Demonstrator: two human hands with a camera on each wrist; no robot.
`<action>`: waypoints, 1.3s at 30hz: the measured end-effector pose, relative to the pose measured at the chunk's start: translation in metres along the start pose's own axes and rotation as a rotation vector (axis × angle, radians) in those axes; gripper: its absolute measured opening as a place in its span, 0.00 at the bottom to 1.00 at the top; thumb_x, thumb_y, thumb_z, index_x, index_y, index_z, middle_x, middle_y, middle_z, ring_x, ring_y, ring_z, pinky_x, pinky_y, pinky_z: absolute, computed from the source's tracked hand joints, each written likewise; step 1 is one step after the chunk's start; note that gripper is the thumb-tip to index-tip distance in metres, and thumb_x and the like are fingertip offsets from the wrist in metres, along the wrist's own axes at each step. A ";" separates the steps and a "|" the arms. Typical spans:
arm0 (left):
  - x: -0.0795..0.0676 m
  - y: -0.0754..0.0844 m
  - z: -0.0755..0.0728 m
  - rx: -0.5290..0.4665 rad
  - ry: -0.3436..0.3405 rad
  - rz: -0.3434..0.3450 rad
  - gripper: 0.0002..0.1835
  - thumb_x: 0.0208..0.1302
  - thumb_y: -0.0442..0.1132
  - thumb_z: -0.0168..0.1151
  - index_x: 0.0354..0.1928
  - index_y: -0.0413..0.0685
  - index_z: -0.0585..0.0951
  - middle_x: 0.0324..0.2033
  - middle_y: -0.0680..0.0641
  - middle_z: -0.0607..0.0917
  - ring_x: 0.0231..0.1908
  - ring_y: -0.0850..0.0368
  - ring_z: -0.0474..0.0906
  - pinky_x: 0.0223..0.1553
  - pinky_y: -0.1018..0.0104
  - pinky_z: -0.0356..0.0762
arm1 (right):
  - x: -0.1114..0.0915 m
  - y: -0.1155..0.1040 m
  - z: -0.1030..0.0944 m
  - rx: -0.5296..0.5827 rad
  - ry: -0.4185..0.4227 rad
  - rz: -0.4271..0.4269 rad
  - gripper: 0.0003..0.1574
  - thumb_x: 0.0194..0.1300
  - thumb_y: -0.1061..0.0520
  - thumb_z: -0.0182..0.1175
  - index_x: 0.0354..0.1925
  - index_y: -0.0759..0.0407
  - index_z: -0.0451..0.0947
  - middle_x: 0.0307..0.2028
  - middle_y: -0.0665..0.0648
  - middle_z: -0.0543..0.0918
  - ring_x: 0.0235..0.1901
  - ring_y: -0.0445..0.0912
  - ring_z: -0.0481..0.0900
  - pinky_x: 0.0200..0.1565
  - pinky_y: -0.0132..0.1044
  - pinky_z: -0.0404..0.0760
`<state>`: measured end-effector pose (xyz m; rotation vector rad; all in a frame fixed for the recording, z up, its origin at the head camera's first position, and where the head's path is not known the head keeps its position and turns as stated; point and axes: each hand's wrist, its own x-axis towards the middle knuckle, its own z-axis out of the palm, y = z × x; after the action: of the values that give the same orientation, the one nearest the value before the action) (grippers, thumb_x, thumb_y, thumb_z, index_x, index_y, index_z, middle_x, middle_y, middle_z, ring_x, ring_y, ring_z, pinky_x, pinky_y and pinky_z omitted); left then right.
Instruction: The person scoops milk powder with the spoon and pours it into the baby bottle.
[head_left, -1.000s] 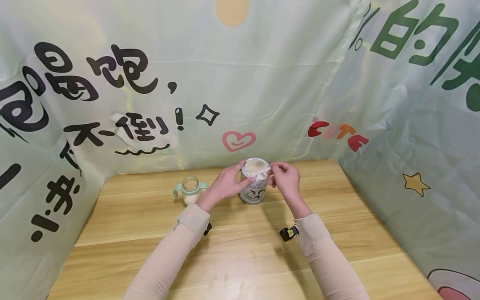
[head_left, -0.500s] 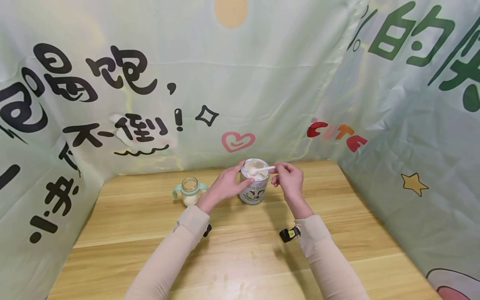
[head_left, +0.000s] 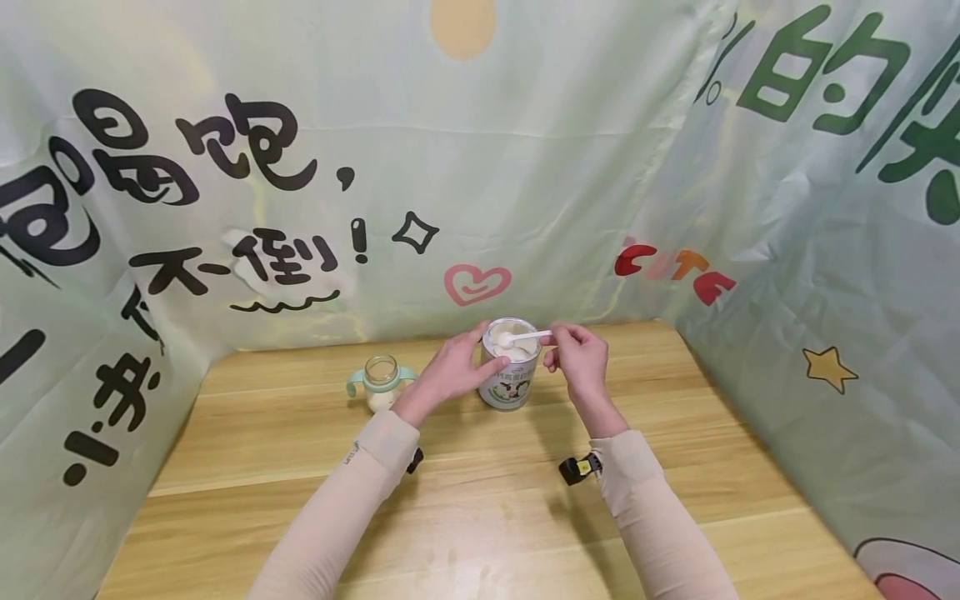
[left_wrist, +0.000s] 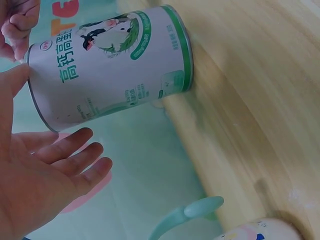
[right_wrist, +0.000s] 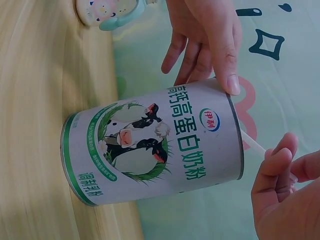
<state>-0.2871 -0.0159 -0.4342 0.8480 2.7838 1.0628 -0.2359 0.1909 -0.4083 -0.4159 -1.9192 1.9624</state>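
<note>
A milk powder can (head_left: 507, 388) with a cow on its label stands upright at the back of the table, its top uncovered and pale powder inside. My left hand (head_left: 452, 367) holds its upper rim, thumb at the near side and index finger toward the far side. In the left wrist view the other fingers of the left hand (left_wrist: 60, 172) spread beside the can (left_wrist: 110, 70). My right hand (head_left: 581, 358) pinches the handle of a white scoop (head_left: 531, 336). The scoop's bowl, with white powder at it, is over the can's mouth.
A baby bottle (head_left: 381, 385) with green handles and no cap stands left of the can, partly behind my left wrist. Printed cloth walls (head_left: 555, 183) close off the wooden table (head_left: 465, 517) at the back and sides.
My right hand has shifted slightly right, and the scoop's bowl has come up into clear view over the can. In the last half second hardly anything has moved; the left hand stays put.
</note>
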 end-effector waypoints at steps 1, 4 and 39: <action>-0.001 0.000 -0.001 0.003 0.003 0.001 0.48 0.73 0.63 0.62 0.84 0.47 0.57 0.77 0.36 0.70 0.76 0.38 0.68 0.75 0.41 0.69 | 0.000 0.000 0.001 0.001 -0.002 0.000 0.15 0.74 0.59 0.58 0.50 0.68 0.84 0.24 0.49 0.88 0.13 0.38 0.76 0.19 0.27 0.76; -0.003 -0.001 -0.003 0.010 0.012 -0.003 0.49 0.72 0.63 0.63 0.83 0.46 0.57 0.77 0.35 0.69 0.76 0.37 0.68 0.76 0.41 0.69 | 0.001 -0.001 0.004 0.003 -0.006 -0.004 0.15 0.75 0.59 0.58 0.50 0.68 0.84 0.24 0.48 0.88 0.13 0.37 0.76 0.19 0.27 0.76; -0.035 -0.032 -0.050 0.068 0.079 -0.030 0.41 0.72 0.61 0.64 0.80 0.50 0.67 0.76 0.41 0.73 0.75 0.38 0.69 0.77 0.43 0.68 | -0.014 -0.008 0.049 0.101 -0.147 -0.014 0.14 0.75 0.59 0.60 0.52 0.68 0.83 0.26 0.49 0.88 0.15 0.37 0.76 0.21 0.26 0.78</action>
<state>-0.2833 -0.0834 -0.4215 0.7847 2.9039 1.0240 -0.2451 0.1412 -0.3989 -0.2359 -1.8931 2.1223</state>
